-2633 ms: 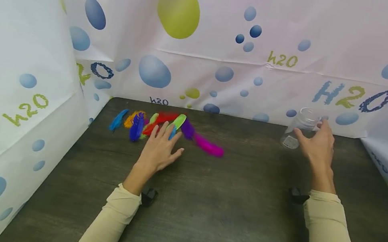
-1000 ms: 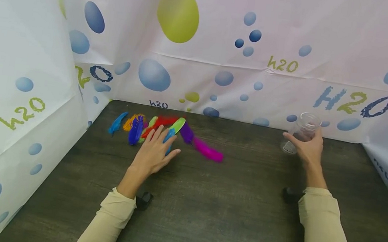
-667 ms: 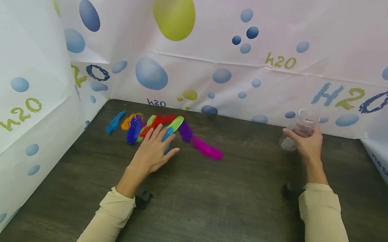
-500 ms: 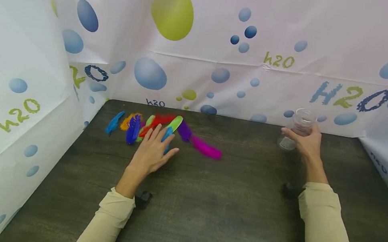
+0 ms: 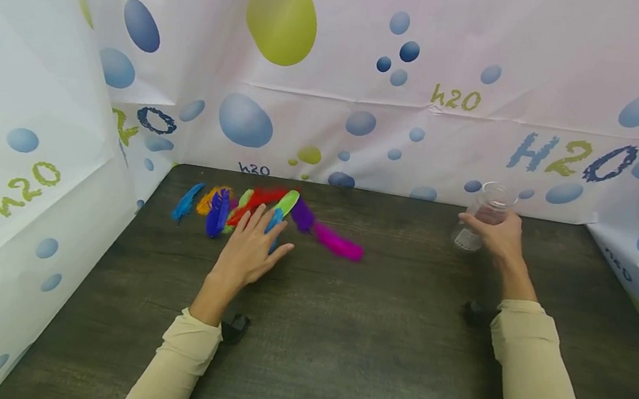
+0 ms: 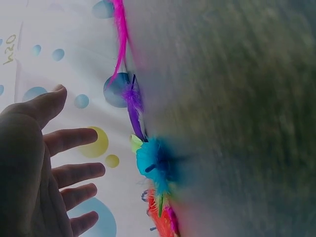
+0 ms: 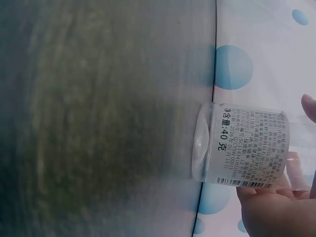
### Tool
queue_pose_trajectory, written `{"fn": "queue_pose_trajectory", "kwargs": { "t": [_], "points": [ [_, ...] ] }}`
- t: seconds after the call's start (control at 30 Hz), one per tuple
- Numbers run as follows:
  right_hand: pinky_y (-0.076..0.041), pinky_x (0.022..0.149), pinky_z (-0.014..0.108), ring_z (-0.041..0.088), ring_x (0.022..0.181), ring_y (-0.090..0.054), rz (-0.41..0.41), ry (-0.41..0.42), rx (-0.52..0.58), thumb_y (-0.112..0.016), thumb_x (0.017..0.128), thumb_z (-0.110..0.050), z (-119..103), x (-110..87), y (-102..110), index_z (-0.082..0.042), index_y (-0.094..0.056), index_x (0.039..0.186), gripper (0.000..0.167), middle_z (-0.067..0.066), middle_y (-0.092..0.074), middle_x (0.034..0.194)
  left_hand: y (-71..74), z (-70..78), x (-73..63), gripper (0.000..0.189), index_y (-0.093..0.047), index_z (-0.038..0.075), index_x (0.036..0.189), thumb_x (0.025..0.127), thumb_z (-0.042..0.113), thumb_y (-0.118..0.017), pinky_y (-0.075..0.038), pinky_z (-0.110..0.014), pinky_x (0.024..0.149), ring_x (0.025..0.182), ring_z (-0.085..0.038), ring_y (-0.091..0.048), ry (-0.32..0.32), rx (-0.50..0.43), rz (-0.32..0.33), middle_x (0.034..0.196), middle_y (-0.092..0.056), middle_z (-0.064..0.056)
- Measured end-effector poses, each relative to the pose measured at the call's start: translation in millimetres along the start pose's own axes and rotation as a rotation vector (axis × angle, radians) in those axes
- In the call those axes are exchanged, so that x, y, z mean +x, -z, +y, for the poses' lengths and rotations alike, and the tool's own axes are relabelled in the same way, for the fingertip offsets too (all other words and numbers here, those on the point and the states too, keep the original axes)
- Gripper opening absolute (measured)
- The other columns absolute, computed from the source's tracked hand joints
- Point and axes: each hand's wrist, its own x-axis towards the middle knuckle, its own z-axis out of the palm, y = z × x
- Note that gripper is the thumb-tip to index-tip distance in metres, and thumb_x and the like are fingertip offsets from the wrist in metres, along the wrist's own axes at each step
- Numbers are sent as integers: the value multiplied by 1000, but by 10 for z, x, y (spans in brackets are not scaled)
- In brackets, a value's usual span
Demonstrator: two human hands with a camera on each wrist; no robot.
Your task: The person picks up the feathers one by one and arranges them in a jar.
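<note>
My right hand [image 5: 503, 239] grips a clear jar [image 5: 493, 209] at the back right, thumb on its left side and fingers behind it. A white printed label [image 7: 249, 145] wraps the jar's lower part in the right wrist view. I cannot tell whether its base touches the table. My left hand [image 5: 247, 250], fingers straight and spread, is over the near side of a row of coloured feathers. Nearest it are a turquoise feather [image 6: 153, 160], partly hidden in the head view, and a light green one [image 5: 287, 201]. The left wrist view shows nothing in that hand [image 6: 29, 163].
Red [image 5: 260, 197], dark blue [image 5: 218, 214], orange [image 5: 208, 199] and light blue [image 5: 187, 202] feathers lie to the left. Purple [image 5: 303, 216] and magenta [image 5: 338, 242] ones extend right. A printed curtain [image 5: 370, 79] rises behind the dark table [image 5: 362, 338].
The right hand, earlier spread at the jar's right side, has come round it and now grips it. The left hand and feathers have hardly moved; the head view has shifted slightly.
</note>
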Motion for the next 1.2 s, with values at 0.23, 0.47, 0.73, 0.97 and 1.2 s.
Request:
{"fn": "queue_pose_trajectory", "kwargs": {
  "t": [0.23, 0.47, 0.73, 0.97, 1.2],
  "points": [
    [-48, 91, 29, 1, 97, -52, 10, 29, 0, -77, 94, -22, 77, 38, -20, 6, -47, 141, 62, -1, -54, 116, 16, 4, 2, 59, -54, 7, 149, 108, 48, -49, -20, -62, 124, 154, -45, -25, -4, -8, -1, 159, -41, -25],
    [-47, 85, 18, -2, 95, -56, -5, 52, 40, -78, 93, -20, 99, 18, -31, 0, -55, 130, 48, -13, -57, 103, 36, 5, -6, 58, -54, 7, 150, 108, 47, -50, -20, -62, 124, 154, -45, -24, -1, -17, -9, 159, -41, -25],
    [-49, 96, 29, -4, 97, -56, -26, 53, 28, -76, 95, -20, 111, 10, -33, 9, -48, 141, 61, 0, -60, 116, 8, 8, -24, 57, -54, 7, 149, 108, 46, -51, -20, -62, 124, 154, -45, -25, -1, -33, -8, 159, -40, -26],
    [-47, 93, 28, -5, 97, -53, -32, 37, 17, -73, 96, -17, 94, -15, -33, 10, -46, 143, 61, 9, -58, 125, 8, 12, -21, 58, -53, 7, 150, 108, 46, -50, -20, -62, 124, 154, -45, -23, -4, -36, -20, 160, -39, -25],
    [-46, 90, 24, -3, 98, -53, -26, 39, 36, -73, 96, -18, 45, -55, -51, 8, -47, 142, 59, 10, -57, 125, 60, 15, -12, 58, -53, 7, 151, 108, 46, -50, -20, -62, 124, 154, -45, -23, 2, -45, -18, 160, -40, -25]
  ]
}}
